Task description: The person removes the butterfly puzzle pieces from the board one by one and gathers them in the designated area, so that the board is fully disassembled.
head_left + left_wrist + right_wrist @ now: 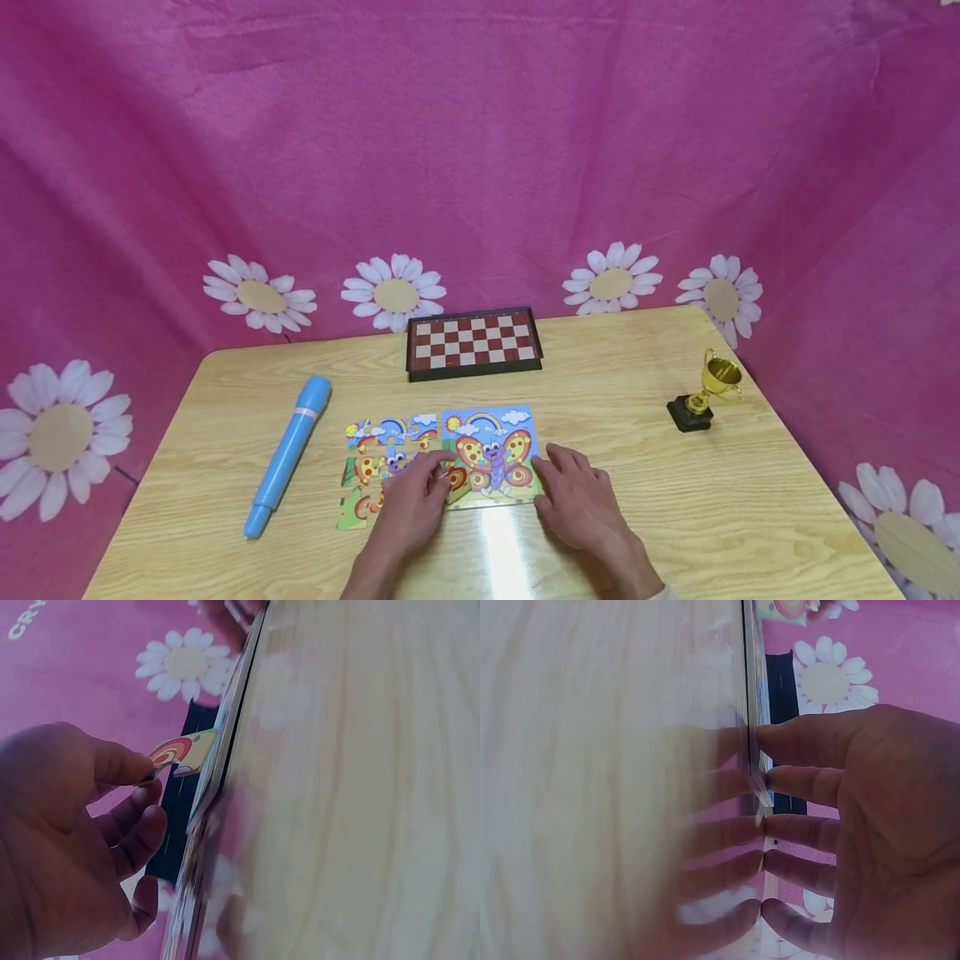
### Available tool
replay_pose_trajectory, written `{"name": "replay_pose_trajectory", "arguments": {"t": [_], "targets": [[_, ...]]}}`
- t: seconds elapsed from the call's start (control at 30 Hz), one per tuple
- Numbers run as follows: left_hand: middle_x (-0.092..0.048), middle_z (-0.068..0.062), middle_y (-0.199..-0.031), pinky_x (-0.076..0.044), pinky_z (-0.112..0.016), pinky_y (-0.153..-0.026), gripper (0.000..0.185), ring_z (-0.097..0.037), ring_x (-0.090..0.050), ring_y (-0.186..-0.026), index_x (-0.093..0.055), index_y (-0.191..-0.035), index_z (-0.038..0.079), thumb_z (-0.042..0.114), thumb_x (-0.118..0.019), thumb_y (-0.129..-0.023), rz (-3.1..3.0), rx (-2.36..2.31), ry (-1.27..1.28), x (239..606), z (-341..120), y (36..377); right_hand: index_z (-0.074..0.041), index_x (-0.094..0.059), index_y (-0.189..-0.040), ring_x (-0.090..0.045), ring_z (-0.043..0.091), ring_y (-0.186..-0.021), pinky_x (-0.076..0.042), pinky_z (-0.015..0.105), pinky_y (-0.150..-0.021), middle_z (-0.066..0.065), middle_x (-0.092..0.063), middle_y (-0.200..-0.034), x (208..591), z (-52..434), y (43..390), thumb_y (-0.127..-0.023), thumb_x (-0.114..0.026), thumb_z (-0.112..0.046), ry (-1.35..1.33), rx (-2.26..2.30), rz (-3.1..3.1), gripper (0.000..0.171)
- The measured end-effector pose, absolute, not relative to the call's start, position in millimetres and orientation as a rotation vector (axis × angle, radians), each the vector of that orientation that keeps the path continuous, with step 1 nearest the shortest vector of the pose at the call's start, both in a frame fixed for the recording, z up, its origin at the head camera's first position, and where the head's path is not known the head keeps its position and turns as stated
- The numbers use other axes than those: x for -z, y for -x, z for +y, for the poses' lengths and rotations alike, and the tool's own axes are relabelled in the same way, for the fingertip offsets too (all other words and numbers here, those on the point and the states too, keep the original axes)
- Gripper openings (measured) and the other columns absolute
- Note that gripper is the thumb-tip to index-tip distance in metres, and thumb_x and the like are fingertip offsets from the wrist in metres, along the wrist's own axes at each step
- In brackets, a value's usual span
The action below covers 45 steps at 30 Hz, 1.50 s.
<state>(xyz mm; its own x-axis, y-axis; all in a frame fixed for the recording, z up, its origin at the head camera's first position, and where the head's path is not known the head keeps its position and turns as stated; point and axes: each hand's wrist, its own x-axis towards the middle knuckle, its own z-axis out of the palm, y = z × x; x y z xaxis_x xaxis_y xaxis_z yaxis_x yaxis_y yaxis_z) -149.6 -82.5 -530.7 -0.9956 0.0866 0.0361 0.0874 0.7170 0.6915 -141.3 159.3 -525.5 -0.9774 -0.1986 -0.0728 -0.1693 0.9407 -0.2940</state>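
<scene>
Bright overhead glare, blurred wrist views

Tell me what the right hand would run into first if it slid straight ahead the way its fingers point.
The right hand already has its fingertips against the butterfly puzzle board, so it would push into that board's right edge first. Further along that line lies the chessboard, though depth is hard to judge.

"CRY" on pink backdrop [45, 667]
</scene>
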Motion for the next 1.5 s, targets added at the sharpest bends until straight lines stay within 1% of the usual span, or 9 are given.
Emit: {"name": "replay_pose_trajectory", "arguments": {"t": [0.17,0.33,0.4,0.43,0.6,0.67,0.87,1.27,1.5], "targets": [[-0.058,0.014,-0.086,-0.027,-0.037,-0.081,0.025,-0.009,-0.054,-0.094,-0.066,-0.114,0.028,0.016,-0.058,-0.093,-2.961,1.175,0.04,529.2,-101.6,149.6,-0.018,-0.055,-0.135,-0.04,0.032,-0.136,-0.038,0.057,-0.096,0.009,-0.045,-0.147,524.6,161.0,142.0,-0.09,-0.058,-0.03,0.287,0.43,2.987,0.047],[-0.06,0.01,-0.088,-0.026,-0.037,-0.078,0.026,-0.011,-0.055,-0.089,-0.066,-0.116,0.025,0.015,-0.056,-0.095,-3.013,1.154,-0.026,528.7,-113.9,149.9,-0.018,-0.055,-0.135,-0.04,0.032,-0.136,-0.038,0.057,-0.096,0.009,-0.045,-0.147,523.4,163.3,142.4,-0.091,-0.059,-0.031,0.287,0.438,2.985,0.046],[-0.057,0.009,-0.084,-0.026,-0.038,-0.077,0.026,-0.012,-0.053,-0.086,-0.065,-0.116,0.024,0.014,-0.055,-0.095,-3.027,1.15,-0.035,528.7,-116.6,150.1,-0.018,-0.055,-0.135,-0.04,0.032,-0.135,-0.039,0.056,-0.095,0.009,-0.045,-0.147,523.4,163.8,142.6,-0.091,-0.059,-0.032,0.287,0.441,2.992,0.046],[-0.059,0.009,-0.087,-0.027,-0.038,-0.077,0.026,-0.013,-0.057,-0.09,-0.066,-0.116,0.023,0.013,-0.055,-0.095,-3.026,1.138,-0.029,529.2,-117.7,149.9,-0.018,-0.055,-0.135,-0.04,0.031,-0.135,-0.039,0.056,-0.095,0.009,-0.045,-0.146,523.4,163.9,142.7,-0.091,-0.059,-0.032,0.288,0.441,2.997,0.046],[-0.061,0.011,-0.09,-0.027,-0.038,-0.076,0.024,-0.014,-0.056,-0.096,-0.067,-0.111,0.025,0.013,-0.056,-0.094,-3.043,1.08,0.017,531.1,-118.9,148.9,-0.018,-0.056,-0.134,-0.041,0.031,-0.135,-0.039,0.056,-0.094,0.008,-0.046,-0.146,523.2,163.8,143.2,-0.09,-0.058,-0.03,0.295,0.442,3.009,0.046],[-0.059,0.012,-0.087,-0.026,-0.037,-0.074,0.023,-0.012,-0.051,-0.089,-0.067,-0.11,0.026,0.015,-0.057,-0.093,-3.057,1.059,0.028,531.8,-117.9,149.1,-0.018,-0.056,-0.135,-0.041,0.031,-0.135,-0.039,0.056,-0.094,0.008,-0.046,-0.146,523.0,163.8,143.4,-0.09,-0.058,-0.03,0.3,0.435,3.01,0.047],[-0.056,0.014,-0.08,-0.026,-0.037,-0.073,0.02,-0.009,-0.047,-0.081,-0.069,-0.107,0.025,0.017,-0.062,-0.09,-3.054,1.015,0.04,534.8,-113.6,149.9,-0.018,-0.054,-0.136,-0.041,0.031,-0.135,-0.04,0.055,-0.094,0.008,-0.045,-0.147,521.7,164.1,143.7,-0.091,-0.057,-0.029,0.298,0.418,2.981,0.046],[-0.058,0.014,-0.083,-0.03,-0.037,-0.073,0.024,-0.012,-0.053,-0.09,-0.069,-0.105,0.023,0.019,-0.069,-0.082,-3.04,0.913,0.077,535.8,-110.8,147.9,-0.018,-0.054,-0.136,-0.041,0.03,-0.135,-0.04,0.055,-0.094,0.008,-0.045,-0.146,522.8,163.1,143.6,-0.092,-0.058,-0.03,0.292,0.414,2.981,0.046],[-0.059,0.012,-0.085,-0.028,-0.035,-0.073,0.023,-0.011,-0.052,-0.089,-0.067,-0.107,0.022,0.021,-0.069,-0.083,-3.024,0.961,0.015,536.6,-110.3,148.3,-0.018,-0.053,-0.137,-0.039,0.031,-0.136,-0.038,0.056,-0.097,0.008,-0.043,-0.148,525.4,162.0,143.0,-0.092,-0.058,-0.031,0.257,0.433,2.939,0.047]]}}
